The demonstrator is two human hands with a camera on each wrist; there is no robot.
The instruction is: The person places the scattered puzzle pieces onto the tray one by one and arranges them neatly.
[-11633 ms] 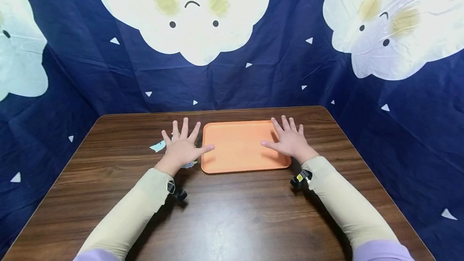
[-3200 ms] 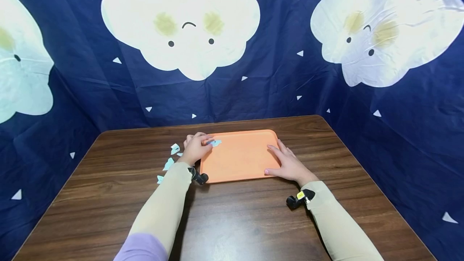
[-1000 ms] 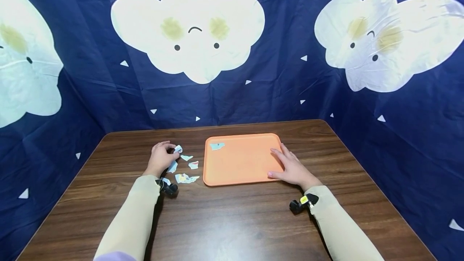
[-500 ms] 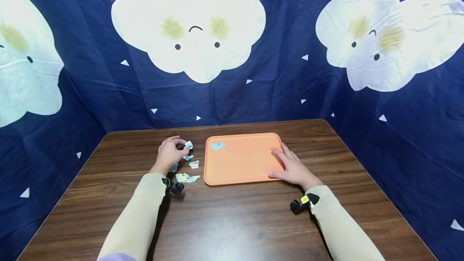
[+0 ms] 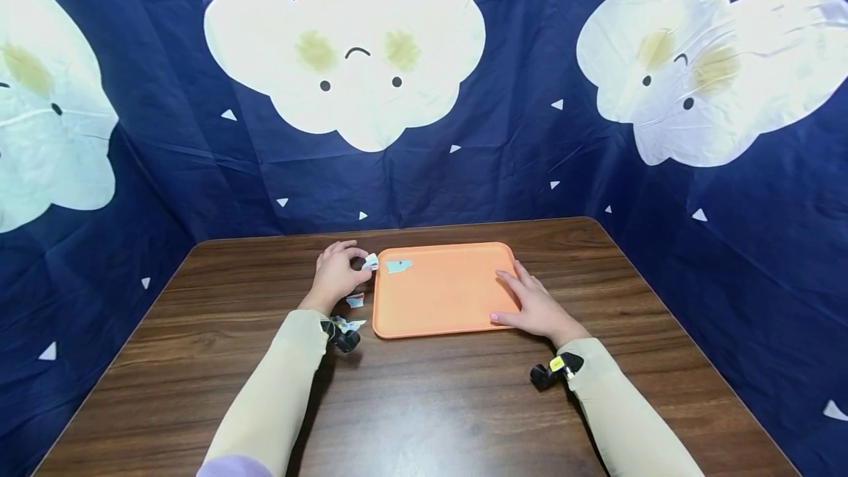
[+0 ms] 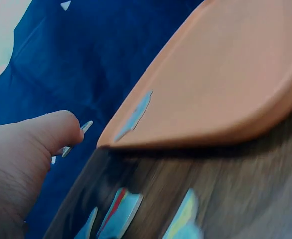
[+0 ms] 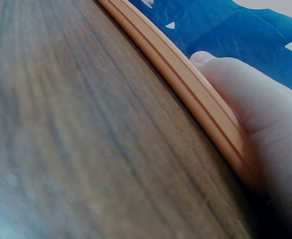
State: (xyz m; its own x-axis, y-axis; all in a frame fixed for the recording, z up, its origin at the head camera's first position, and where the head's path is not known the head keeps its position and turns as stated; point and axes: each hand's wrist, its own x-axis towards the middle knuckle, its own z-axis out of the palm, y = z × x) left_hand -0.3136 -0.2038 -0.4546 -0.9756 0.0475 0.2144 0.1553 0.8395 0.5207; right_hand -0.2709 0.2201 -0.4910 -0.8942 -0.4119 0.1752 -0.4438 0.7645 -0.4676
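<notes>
My left hand (image 5: 334, 278) pinches a small light-blue puzzle piece (image 5: 371, 261) between thumb and fingers, at the tray's far left corner. In the left wrist view, that piece stands tilted on edge by the thumb tip, just short of the tray rim. An orange tray (image 5: 444, 293) lies flat on the table, with one light-blue puzzle piece (image 5: 399, 266) inside its far left corner. My right hand (image 5: 536, 308) rests spread over the tray's right side. In the right wrist view its thumb (image 7: 230, 82) lies along the orange rim.
Left of the tray, loose puzzle pieces lie on the wooden table, including a red-striped piece (image 5: 355, 300) and a yellow-and-blue piece (image 5: 350, 324). My left forearm partly covers that group. A dark blue cloth (image 5: 424, 190) with cloud prints hangs behind the table.
Over the last second my left hand has carried the pinched piece right, from the loose pieces to the tray's corner. Earlier, one piece was laid on the tray. The right hand stays put lately.
</notes>
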